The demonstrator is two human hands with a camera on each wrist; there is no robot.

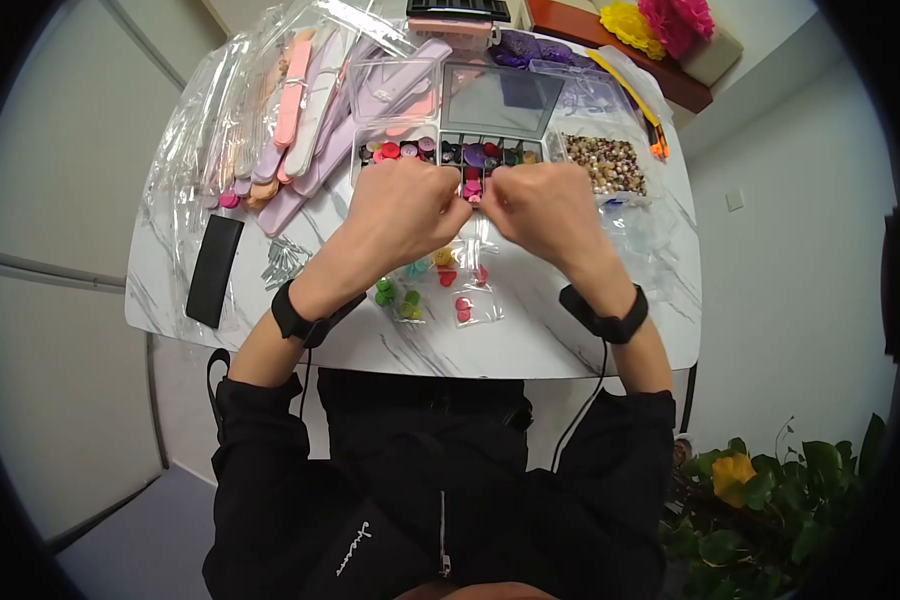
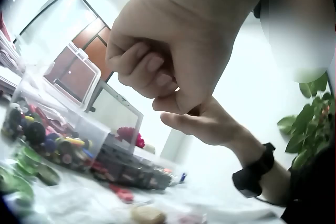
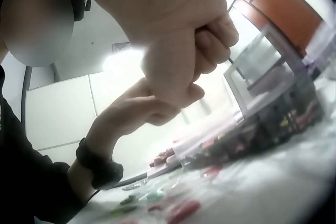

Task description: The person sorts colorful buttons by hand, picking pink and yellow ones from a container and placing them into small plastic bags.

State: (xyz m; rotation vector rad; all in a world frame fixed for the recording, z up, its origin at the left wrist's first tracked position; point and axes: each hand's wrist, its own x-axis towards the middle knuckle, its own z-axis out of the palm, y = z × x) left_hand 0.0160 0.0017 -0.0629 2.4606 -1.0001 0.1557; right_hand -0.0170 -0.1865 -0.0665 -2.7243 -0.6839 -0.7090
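Hands: the person's left hand (image 1: 405, 200) and right hand (image 1: 545, 205) were curled into fists, thumbs bent inward, just beside each other over the front of the button boxes; whether either pinched anything could not be told.
Clear box: the clear box (image 2: 94, 132) stood beyond the left hand, its lid (image 1: 394, 88) raised; red, pink and dark buttons filled it, with blue and yellow ones seen through its wall.
Divided box: the divided box (image 2: 137, 167) sat close beside it, directly beyond the fists, its lid (image 1: 502, 98) raised; dark green, purple and red pieces lay in its compartments, pink ones in a front compartment showing between the fists.
Bead box: the bead box (image 1: 625, 198) stood beyond the right hand; brown, cream and golden beads (image 1: 605, 163) covered its floor.
Small bags: on the marbled table (image 1: 370, 350), nearer the person than the boxes, one clear bag (image 1: 488, 309) held coral buttons (image 1: 463, 308); green buttons (image 1: 410, 306) lay to its left, yellow ones (image 1: 443, 257) farther back.
Long sleeves: at the table's left, transparent sleeves (image 1: 210, 130) lay heaped around lilac, peach and white strips (image 1: 293, 95).
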